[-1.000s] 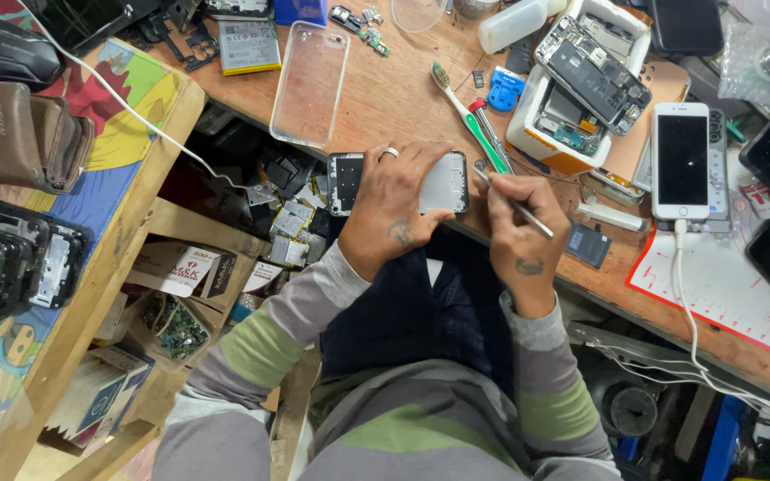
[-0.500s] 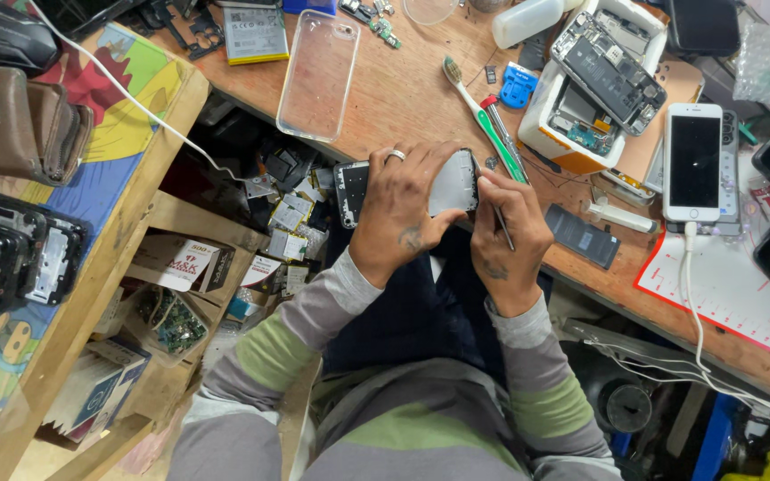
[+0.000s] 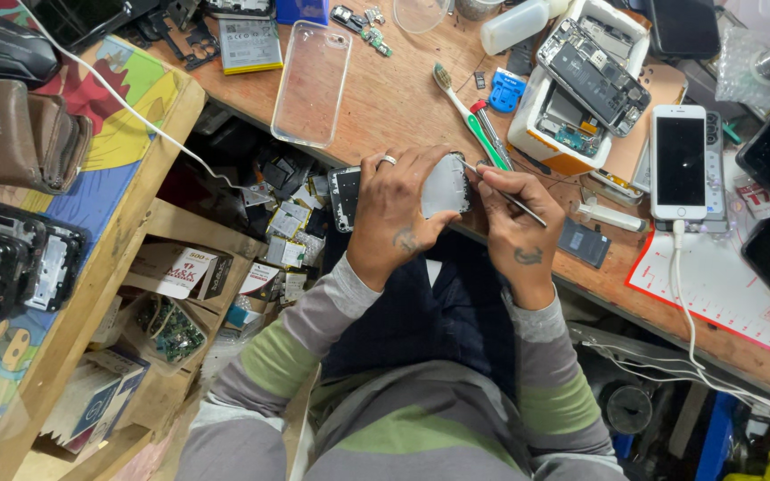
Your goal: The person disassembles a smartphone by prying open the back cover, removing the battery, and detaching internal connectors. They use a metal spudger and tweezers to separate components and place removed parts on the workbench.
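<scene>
My left hand (image 3: 398, 209) grips an opened phone body (image 3: 443, 185) at the near edge of the wooden workbench (image 3: 385, 98); a pale inner plate shows between the fingers, and the dark camera end sticks out to the left. My right hand (image 3: 514, 233) holds a thin metal tool (image 3: 508, 194) like a pen, its tip resting at the phone's upper right corner. Both hands touch the phone. A ring sits on a left finger.
A clear phone case (image 3: 314, 82), a green toothbrush (image 3: 463, 111), a white phone on a cable (image 3: 680, 160), a white box with a disassembled phone (image 3: 581, 85) and a small battery (image 3: 584, 242) lie on the bench. Wooden shelves with parts (image 3: 171, 294) stand left.
The view has shifted slightly. My hands stay on the phone; the right hand's tool tip has moved a little along the phone's upper edge.
</scene>
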